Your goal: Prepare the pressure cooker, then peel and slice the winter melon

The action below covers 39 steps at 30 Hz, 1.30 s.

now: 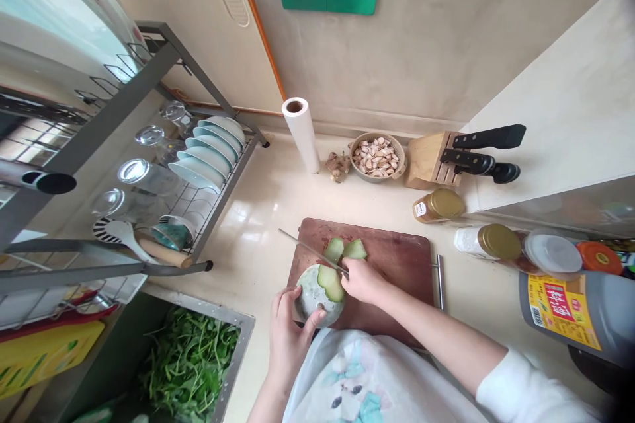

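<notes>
My left hand [288, 330] is curled around a pale green round gourd [311, 292] at the near left corner of a dark wooden cutting board [397, 258]. My right hand [362, 281] grips the handle of a knife [310, 250]; the blade reaches up and to the left over the gourd's cut end. One slice [331, 283] leans against the gourd beside the blade. Two more green slices [346, 250] lie on the board just beyond it.
A dish rack [149, 172] with plates and glasses stands at left, above a sink full of leafy greens [191, 363]. Along the back are a paper roll [301, 133], ginger, a garlic bowl [377, 157] and a knife block [431, 160]. Jars and a sauce bottle [575, 314] crowd the right.
</notes>
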Available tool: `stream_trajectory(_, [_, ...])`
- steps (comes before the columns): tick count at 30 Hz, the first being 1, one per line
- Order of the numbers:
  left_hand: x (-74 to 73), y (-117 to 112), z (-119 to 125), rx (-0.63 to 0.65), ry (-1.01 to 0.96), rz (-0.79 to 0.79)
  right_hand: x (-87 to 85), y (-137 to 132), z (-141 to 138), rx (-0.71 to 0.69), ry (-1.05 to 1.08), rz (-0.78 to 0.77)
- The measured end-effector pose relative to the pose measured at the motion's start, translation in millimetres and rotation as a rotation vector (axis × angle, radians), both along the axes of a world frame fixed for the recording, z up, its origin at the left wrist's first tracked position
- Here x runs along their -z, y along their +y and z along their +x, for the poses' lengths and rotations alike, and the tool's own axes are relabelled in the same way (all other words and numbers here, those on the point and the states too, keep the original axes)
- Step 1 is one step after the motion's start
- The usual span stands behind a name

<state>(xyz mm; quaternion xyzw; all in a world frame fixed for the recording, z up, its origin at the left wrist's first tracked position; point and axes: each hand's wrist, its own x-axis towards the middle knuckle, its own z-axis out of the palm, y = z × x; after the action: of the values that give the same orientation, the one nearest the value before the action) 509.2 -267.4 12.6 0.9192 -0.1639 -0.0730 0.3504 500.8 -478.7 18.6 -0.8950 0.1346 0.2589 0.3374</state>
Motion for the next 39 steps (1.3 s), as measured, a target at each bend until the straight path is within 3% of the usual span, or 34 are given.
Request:
stream_trajectory(3, [-8.6,1.2,4.8,0.059,-0.025,0.026,5.6,4.3,-17.4,0.070,-0.077,0.031])
stream_trajectory(6, [-26.3,-4.2,20.3,0.134,-0.070,0.033,5.8,3.8,-34.3,0.171,-0.159,0.093])
stream_trajectory(9, [-42.5,-24.1,45.3,0.207,-0.096,0.067,1.8,-4.6,-55.0,0.317,-0.233,0.244])
stream_trajectory(11, [-45.4,-45.3,63.4,0.266,-0.058,0.128,-0.2,-12.9,-72.2,0.432,-0.207,0.360])
stream_trajectory(16, [-23.3,-104.0,99.2,0.418,0.164,0.371,10.4,-34.7,-121.3,0.767,-0.019,0.585])
stream_trajectory(20, [-4.4,-130.9,108.5,0.475,0.277,0.463,30.5,-47.9,-157.5,0.905,0.079,0.797])
stream_trajectory(25, [-8.4,-140.3,90.1,0.510,0.341,0.508,50.4,-48.8,-177.7,0.909,0.163,0.902])
stream_trajectory(30, [-15.6,-150.6,66.8,0.496,0.308,0.637,57.7,-42.0,-162.3,0.789,0.214,0.896])
stream_trajectory(35, [-12.1,-155.9,63.0,0.409,0.289,0.533,55.4,-45.6,-138.4,0.698,0.229,0.928])
stream_trajectory(39, [-28.4,-152.6,58.7,0.332,0.263,0.390,48.9,-64.7,-139.6,0.615,0.271,0.828])
